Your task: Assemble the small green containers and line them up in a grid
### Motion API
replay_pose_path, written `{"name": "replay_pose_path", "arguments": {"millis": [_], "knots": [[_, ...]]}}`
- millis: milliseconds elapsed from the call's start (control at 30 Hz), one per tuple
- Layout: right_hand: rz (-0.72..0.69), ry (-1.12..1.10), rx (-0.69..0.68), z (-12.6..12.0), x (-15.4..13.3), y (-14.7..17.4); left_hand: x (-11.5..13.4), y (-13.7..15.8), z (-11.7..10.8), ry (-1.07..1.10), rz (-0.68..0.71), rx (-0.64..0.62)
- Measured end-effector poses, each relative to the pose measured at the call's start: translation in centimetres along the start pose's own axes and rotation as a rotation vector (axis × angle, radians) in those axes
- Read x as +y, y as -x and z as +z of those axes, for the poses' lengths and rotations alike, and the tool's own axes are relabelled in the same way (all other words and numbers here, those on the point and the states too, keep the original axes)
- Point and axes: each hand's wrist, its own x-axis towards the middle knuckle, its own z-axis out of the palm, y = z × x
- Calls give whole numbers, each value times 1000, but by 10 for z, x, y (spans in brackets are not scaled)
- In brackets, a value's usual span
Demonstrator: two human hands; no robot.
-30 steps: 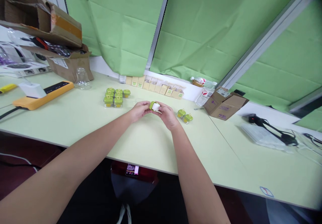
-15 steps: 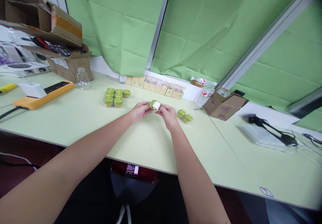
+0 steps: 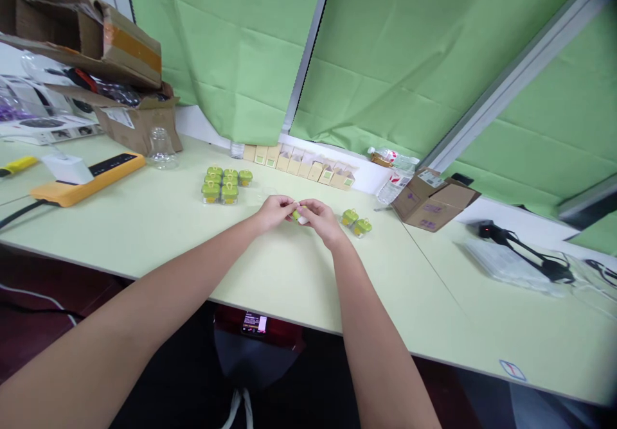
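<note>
A small green-and-white rounded case is held over the table, largely covered by fingers. My left hand pinches its left side, and my right hand grips it from the right with the thumb on top. Just right of my right hand stand green-lidded clear containers, two of them. To the left of my left hand is a group of several more green-lidded containers, with something yellow inside. A faint clear plastic piece lies behind my left hand.
Along the wall runs a row of small tan boxes. At left are an orange power strip, a clear plastic jar and cardboard boxes. To the right are a plastic bottle, a carton and a black headset.
The case has been turned between my hands, so less of its white part shows. My fingers have come closer together around it.
</note>
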Motion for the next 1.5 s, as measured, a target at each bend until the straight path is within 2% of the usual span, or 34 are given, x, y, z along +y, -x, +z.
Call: {"name": "replay_pose_path", "arguments": {"millis": [100,267,400,500,600,667,733,800,900,967,1033,1167,1367,1500], "knots": [[8,91,44,0,6,-3,-5,-2,1,-142,47,2],[57,185,122,-1,9,-6,-7,-2,1,-245,110,3],[134,219,127,3,13,-5,-4,0,3,-305,183,19],[129,214,144,5,16,-6,-4,-1,2,-423,245,15],[96,170,242,4,14,-10,0,-3,-6,-555,373,147],[71,74,319,1,11,-11,5,-4,-17,-675,484,263],[54,-46,385,-1,8,-12,9,-5,-29,-839,561,322],[54,-132,435,-2,7,-12,10,-7,-40,-987,543,299],[83,-189,458,-2,9,-14,1,-10,-52,-1107,385,235],[99,-220,444,-2,11,-15,-7,-14,-56,-1124,292,181],[97,-271,420,-3,12,-16,-13,-16,-58,-1109,261,125],[56,-323,383,-1,8,-14,-14,-12,-49,-1005,334,38],[-95,-196,302,3,8,-13,-10,3,-15,-683,286,-119],[-177,-23,224,8,14,-13,-9,8,-5,-624,256,-143]]}}
